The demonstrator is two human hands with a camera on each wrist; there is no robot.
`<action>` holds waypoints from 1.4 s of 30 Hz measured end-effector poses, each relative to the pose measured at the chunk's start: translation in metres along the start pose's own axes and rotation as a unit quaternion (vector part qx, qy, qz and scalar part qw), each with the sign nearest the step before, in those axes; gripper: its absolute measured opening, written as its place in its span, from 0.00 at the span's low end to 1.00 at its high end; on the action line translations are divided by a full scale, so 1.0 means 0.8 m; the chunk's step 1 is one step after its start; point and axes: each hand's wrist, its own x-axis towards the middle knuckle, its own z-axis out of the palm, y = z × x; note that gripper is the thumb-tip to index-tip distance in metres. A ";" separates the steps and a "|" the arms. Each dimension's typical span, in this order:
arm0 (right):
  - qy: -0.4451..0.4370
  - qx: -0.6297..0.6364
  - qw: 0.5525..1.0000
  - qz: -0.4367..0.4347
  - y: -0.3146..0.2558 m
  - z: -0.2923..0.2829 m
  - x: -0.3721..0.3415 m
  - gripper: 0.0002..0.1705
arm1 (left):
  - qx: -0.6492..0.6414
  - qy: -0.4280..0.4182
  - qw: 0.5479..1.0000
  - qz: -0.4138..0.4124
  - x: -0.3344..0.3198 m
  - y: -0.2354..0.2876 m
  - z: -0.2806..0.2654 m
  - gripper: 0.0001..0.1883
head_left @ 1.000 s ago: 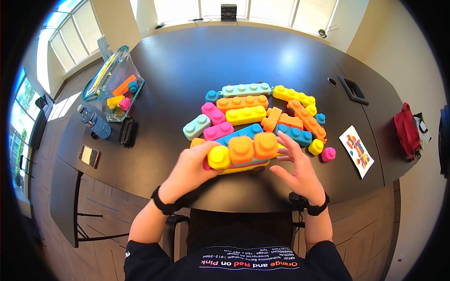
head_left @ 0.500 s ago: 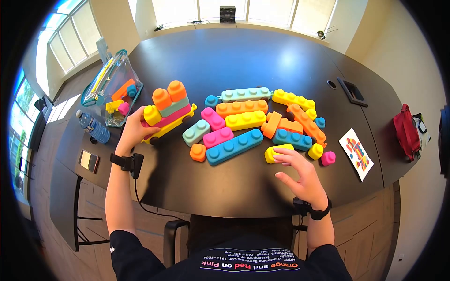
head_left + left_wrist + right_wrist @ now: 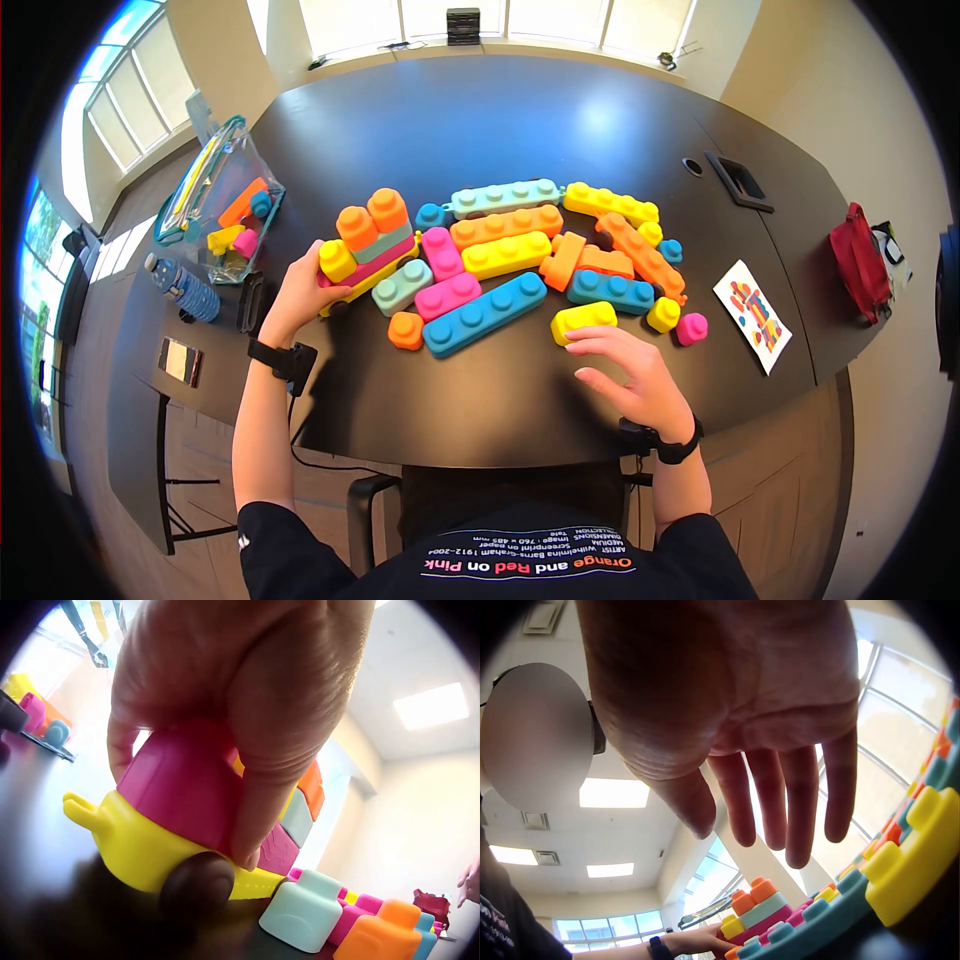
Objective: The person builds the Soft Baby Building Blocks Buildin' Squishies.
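Note:
My left hand [image 3: 297, 295] grips the near end of a toy block car [image 3: 385, 265], thumb and fingers on either side of its pink block [image 3: 180, 791]. Below that is a yellow base [image 3: 139, 844] with a dark wheel [image 3: 196, 886] and a small hitch. A light teal block [image 3: 385, 241], two orange blocks and a yellow one [image 3: 337, 260] are stacked above. A loose light teal block [image 3: 402, 290] sits close beside the car. Over the near right of the table, my right hand [image 3: 640, 375] is held palm down, fingers extended, near a yellow block [image 3: 584, 322].
Several loose blocks, including a long blue one [image 3: 486, 315], spread across the middle. On the left are a clear bag [image 3: 255, 165] of blocks, a water bottle [image 3: 183, 287] and a phone [image 3: 180, 362]. A picture card [image 3: 755, 316] and red bag [image 3: 862, 262] lie right.
The left hand carried the block car from the front centre to the table's left, then slightly back toward the loose blocks. The right hand came away from the car and stays at the right.

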 end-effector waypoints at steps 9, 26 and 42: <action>0.004 -0.041 0.999 -0.014 -0.004 -0.015 -0.008 0.15 | -0.029 -0.039 0.999 -0.019 0.014 0.020 0.005 0.29; 0.121 -0.336 0.929 -0.094 -0.139 -0.208 -0.008 0.15 | 0.016 0.178 0.983 0.033 -0.059 0.126 -0.012 0.29; -0.244 -0.454 0.856 0.042 0.146 -0.046 0.350 0.31 | -0.074 0.177 0.974 0.119 -0.121 0.209 0.059 0.17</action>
